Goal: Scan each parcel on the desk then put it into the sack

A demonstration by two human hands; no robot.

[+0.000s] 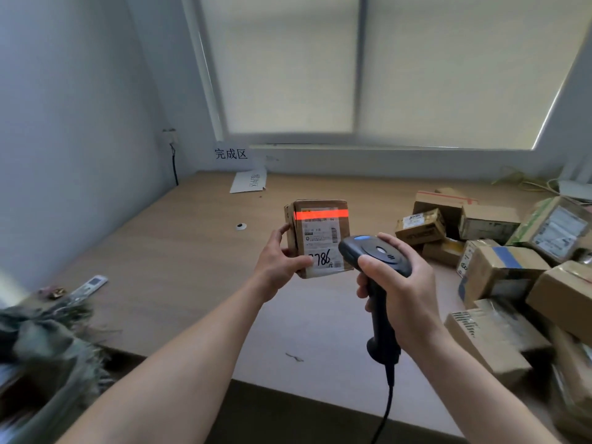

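My left hand (279, 255) grips a small brown cardboard parcel (320, 232) by its left edge and holds it upright above the desk, label facing me. A red scan line crosses the top of the label, and "786" is handwritten at the bottom. My right hand (397, 283) grips the handle of a black corded barcode scanner (374, 261), its head pointed at the parcel from just right of it. A pile of several cardboard parcels (499, 270) covers the desk's right side. The blurred dark sack (41, 347) sits at the lower left.
The wooden desk (192, 251) carries a remote control (89, 285) at the left, a small round white object (241, 226) and a paper sheet (248, 182) at the back. A sign (230, 153) hangs on the wall under the window. Cables lie at the far right.
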